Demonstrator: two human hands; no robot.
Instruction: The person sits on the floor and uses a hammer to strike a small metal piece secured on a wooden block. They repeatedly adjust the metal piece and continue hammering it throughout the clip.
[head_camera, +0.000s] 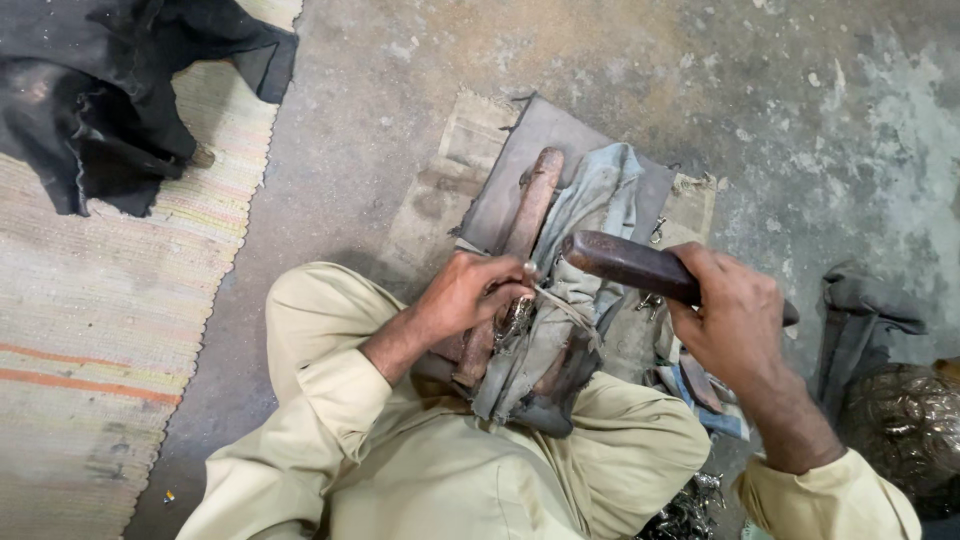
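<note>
Bare concrete floor (420, 60), striped rug (90, 300); right hand (735, 320) clenched around wooden mallet (625, 262).

From my view, the wooden stake (520, 240) lies on the cloth (590, 200) at center; rug (100, 300) at nine o'clock, embossed metal bowl (905, 425) at four

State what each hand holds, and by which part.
Right hand grips a dark wooden mallet by one end. Left hand pinches a small metal piece; hold point unclear.
</note>
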